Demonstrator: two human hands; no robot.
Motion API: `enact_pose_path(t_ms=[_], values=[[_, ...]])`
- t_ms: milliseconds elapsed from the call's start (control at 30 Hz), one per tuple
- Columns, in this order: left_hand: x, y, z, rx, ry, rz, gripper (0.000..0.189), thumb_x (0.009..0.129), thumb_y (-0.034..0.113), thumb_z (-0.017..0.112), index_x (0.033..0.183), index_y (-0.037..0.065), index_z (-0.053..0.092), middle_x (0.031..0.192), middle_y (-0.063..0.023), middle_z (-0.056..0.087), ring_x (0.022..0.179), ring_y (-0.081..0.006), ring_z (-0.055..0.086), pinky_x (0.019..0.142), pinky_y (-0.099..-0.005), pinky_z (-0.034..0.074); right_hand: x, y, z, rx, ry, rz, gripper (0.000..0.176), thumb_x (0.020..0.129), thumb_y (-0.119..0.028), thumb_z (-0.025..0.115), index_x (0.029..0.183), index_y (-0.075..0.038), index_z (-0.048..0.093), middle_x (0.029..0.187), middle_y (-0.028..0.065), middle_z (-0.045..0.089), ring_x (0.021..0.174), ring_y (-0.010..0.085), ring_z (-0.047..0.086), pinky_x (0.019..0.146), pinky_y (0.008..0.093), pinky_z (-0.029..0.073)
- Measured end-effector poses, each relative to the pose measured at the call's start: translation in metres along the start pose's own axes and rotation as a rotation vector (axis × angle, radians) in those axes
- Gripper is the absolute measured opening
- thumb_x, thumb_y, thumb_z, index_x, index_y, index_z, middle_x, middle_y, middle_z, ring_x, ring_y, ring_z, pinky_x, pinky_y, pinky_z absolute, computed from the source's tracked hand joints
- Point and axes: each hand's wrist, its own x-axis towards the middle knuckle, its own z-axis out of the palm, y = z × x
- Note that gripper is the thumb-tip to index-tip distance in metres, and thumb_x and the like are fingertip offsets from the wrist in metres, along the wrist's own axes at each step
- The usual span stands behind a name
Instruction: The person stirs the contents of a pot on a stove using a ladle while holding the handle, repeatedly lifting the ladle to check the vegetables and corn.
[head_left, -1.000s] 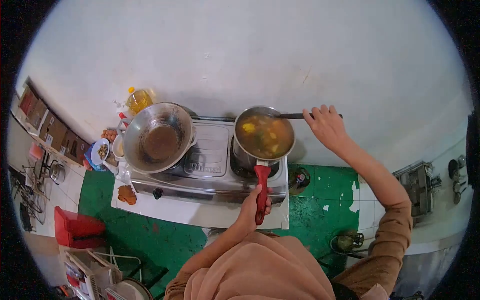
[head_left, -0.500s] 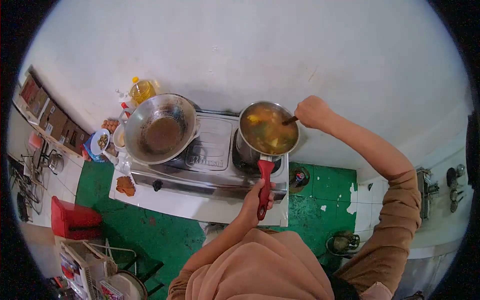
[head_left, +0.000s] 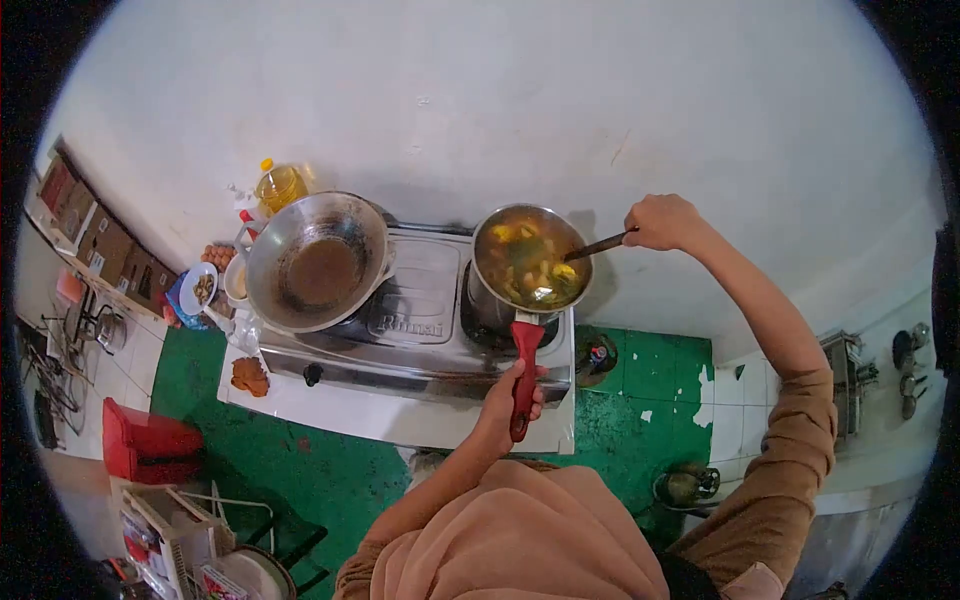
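A metal saucepan (head_left: 482, 290) of soup sits on the right burner of the gas stove (head_left: 420, 290). My left hand (head_left: 508, 405) is wrapped round its red handle (head_left: 525, 370), which points toward me. Out past the pan's right rim, my right hand (head_left: 660, 222) is closed on the end of a dark ladle handle (head_left: 605, 245). The ladle's lower end dips into the soup (head_left: 520, 255), where its head is hidden. Yellow and pale pieces and some green show in the orange broth.
On the left burner rests a large wok (head_left: 320, 265) with brown residue. An oil bottle (head_left: 282, 187), eggs (head_left: 217, 255) and a white plate (head_left: 198, 288) of food stand left of it. A brown cloth-like piece (head_left: 249, 376) lies at the counter's front left.
My right hand has moved to the right, away from the pan, and more of the ladle's handle shows. The soup's pieces have shifted. My left hand keeps its hold on the saucepan handle.
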Motion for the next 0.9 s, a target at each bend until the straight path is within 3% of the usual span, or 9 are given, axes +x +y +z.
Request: enact_pose_path(t_ms=[433,533,600,700,800,900], values=[[-0.001,0.002,0.002,-0.015,0.005,-0.013,0.041,0.091,0.044,0.044,0.105,0.007,0.054,0.063,-0.0011,0.051,0.048,-0.0119,0.047,0.043,-0.0237,0.039,-0.066,-0.021,0.009,-0.129,0.225,0.038,0.024,0.08,-0.033,0.058,0.082,-0.01,0.065,0.07,0.012,0.063,0.067,0.0286,0.064,0.059,0.0418,0.051],[0.0,0.001,0.0,-0.029,-0.008,-0.013,0.041,0.09,0.045,0.045,0.105,0.007,0.054,0.063,-0.0012,0.052,0.047,-0.0123,0.048,0.043,-0.0238,0.04,-0.08,-0.024,0.021,-0.247,0.389,-0.007,0.017,0.08,-0.029,0.06,0.087,-0.013,0.06,0.065,0.0059,0.057,0.061,0.0226,0.06,0.052,0.0365,0.047],[0.0,0.001,0.0,-0.039,-0.034,-0.006,0.041,0.09,0.045,0.046,0.105,0.007,0.054,0.063,-0.0013,0.052,0.047,-0.0124,0.048,0.043,-0.0237,0.04,-0.088,-0.024,0.026,-0.309,0.565,-0.035,0.015,0.077,-0.018,0.061,0.092,-0.015,0.06,0.068,0.0038,0.053,0.061,0.0204,0.059,0.053,0.0344,0.046],[-0.002,0.001,0.002,-0.043,-0.014,-0.003,0.041,0.09,0.045,0.047,0.104,0.007,0.055,0.063,-0.0014,0.052,0.047,-0.0124,0.048,0.043,-0.0235,0.04,-0.1,-0.026,0.026,-0.269,0.521,0.05,0.026,0.077,-0.012,0.054,0.102,-0.015,0.06,0.081,0.0079,0.057,0.073,0.0222,0.061,0.058,0.0343,0.048],[-0.001,0.001,0.001,-0.043,-0.007,-0.003,0.042,0.09,0.045,0.047,0.103,0.007,0.055,0.063,-0.0015,0.052,0.047,-0.0126,0.048,0.043,-0.0236,0.041,-0.102,-0.015,0.023,-0.251,0.685,0.052,0.038,0.071,-0.006,0.057,0.107,-0.018,0.06,0.074,0.0041,0.049,0.068,0.0187,0.056,0.057,0.0329,0.045],[0.0,0.0,-0.001,-0.041,-0.011,-0.004,0.042,0.09,0.045,0.047,0.102,0.007,0.056,0.063,-0.0014,0.052,0.048,-0.0124,0.048,0.043,-0.0235,0.041,-0.103,-0.017,0.012,-0.272,0.714,0.076,0.031,0.076,-0.012,0.054,0.106,-0.017,0.059,0.085,0.0062,0.054,0.074,0.02,0.057,0.057,0.0331,0.046]])
